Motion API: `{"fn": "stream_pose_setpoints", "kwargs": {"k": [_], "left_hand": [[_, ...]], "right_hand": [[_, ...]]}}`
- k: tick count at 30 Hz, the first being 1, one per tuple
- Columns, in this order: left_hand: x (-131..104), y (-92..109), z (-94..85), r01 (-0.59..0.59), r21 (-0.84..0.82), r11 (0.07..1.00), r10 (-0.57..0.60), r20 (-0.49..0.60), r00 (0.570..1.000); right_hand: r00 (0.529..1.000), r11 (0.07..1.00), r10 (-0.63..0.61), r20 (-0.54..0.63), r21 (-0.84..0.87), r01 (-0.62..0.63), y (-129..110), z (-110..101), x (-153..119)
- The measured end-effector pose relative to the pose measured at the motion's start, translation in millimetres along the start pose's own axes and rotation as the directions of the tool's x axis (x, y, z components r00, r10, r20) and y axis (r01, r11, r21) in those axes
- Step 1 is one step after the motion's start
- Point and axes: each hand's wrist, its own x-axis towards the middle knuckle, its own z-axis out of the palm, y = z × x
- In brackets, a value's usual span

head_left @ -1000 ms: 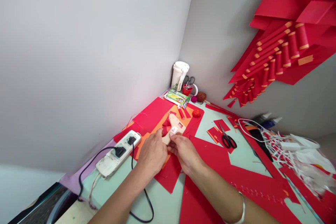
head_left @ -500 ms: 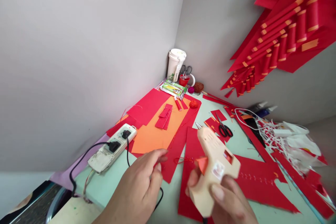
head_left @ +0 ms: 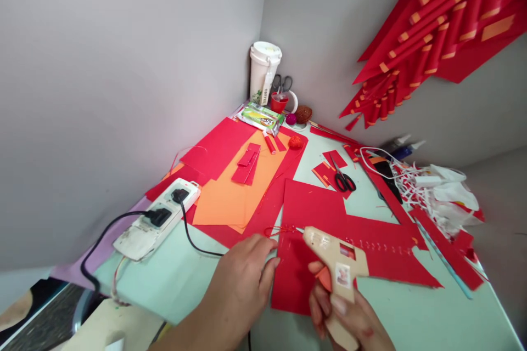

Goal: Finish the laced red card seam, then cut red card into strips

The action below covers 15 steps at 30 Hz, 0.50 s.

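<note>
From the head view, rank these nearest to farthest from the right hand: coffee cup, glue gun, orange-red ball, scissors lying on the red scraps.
1. Glue gun: held in the right hand.
2. Scissors: ahead of it, past the large red sheet.
3. Orange-red ball: farther ahead, to the left.
4. Coffee cup: farthest, at the back corner.

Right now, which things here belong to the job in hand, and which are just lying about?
Seemingly in the job:
glue gun, held in the right hand
red cord by its nozzle, near the left hand
red sheet beneath the nozzle

Seemingly just lying about:
white lidded cup
green packet
black-handled scissors
</note>
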Motion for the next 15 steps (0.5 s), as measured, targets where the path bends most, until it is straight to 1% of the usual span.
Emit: {"fn": "stream_pose_setpoints", "kwargs": {"k": [2,4,7,10,15], "left_hand": [[-1,-2,5.2,-0.039,0.026,0.999,0.04,-0.046,0.998],[-2,-3,8.3,-0.08,0.043,0.996,0.084,-0.091,0.992],[-1,-5,8.9,-0.129,0.052,0.99,0.134,-0.109,0.985],[-1,-5,7.9,-0.149,0.055,0.987,0.154,-0.105,0.982],[-2,-9,9.9,-0.177,0.061,0.982,0.183,-0.111,0.977]], "right_hand": [[0.996,0.998,0.039,-0.079,-0.054,-0.044,6,-4,1],[0.984,0.994,0.052,-0.173,-0.086,-0.068,12,-7,0],[0.955,0.987,0.044,-0.294,-0.136,-0.088,18,-8,-1],[0.948,0.972,0.036,-0.317,-0.208,-0.107,19,-8,-1],[0.964,0.932,-0.055,-0.261,-0.359,-0.044,15,-5,1]]}}
